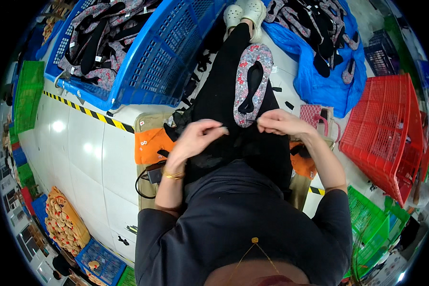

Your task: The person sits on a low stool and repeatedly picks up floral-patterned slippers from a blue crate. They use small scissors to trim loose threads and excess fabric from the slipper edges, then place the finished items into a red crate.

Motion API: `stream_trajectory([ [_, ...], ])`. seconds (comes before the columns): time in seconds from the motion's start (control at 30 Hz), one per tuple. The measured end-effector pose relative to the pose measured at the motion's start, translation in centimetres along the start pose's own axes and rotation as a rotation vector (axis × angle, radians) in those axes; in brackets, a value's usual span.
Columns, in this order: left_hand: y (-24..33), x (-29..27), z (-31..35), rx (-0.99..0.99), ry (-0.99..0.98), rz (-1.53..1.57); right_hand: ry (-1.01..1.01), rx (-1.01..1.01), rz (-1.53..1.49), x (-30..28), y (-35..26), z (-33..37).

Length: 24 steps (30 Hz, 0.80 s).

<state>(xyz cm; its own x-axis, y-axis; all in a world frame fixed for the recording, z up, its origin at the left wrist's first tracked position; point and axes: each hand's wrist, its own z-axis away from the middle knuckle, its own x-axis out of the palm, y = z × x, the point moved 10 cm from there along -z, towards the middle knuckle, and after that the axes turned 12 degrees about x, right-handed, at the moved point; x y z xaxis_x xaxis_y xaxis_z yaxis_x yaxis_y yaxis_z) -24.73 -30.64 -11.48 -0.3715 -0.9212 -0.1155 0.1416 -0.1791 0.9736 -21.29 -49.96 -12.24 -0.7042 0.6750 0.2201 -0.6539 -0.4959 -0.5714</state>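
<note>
A floral grey-and-red slipper (241,90) with a black lining lies lengthwise on my black-trousered thighs, its opening facing up. My left hand (199,137) hovers to the left of the slipper's near end, thumb and fingers pinched together. On the other side, my right hand (283,123) is closed in a pinch just beside that near end. Whether its fingertips touch the fabric I cannot tell. Anything between the fingers of either hand is too small to make out.
A large blue basket (150,71) full of similar slippers stands at the far left. More slippers lie on a blue plastic sheet (310,81) at the far right. Red crates (379,128) stand to the right. Orange cloth (152,145) and black scraps lie beside my left thigh.
</note>
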Motion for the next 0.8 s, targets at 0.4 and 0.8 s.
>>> stream_trajectory([
  [0.4, 9.7, -1.4, -15.8, 0.777, 0.242, -0.751, 0.714, -0.431, -0.444, -8.1, -1.4, 0.5],
  [0.8, 5.9, -1.4, -21.7, 0.468, -0.101, -0.236, 0.733, -0.485, -0.193, -6.7, -0.9, -1.3],
])
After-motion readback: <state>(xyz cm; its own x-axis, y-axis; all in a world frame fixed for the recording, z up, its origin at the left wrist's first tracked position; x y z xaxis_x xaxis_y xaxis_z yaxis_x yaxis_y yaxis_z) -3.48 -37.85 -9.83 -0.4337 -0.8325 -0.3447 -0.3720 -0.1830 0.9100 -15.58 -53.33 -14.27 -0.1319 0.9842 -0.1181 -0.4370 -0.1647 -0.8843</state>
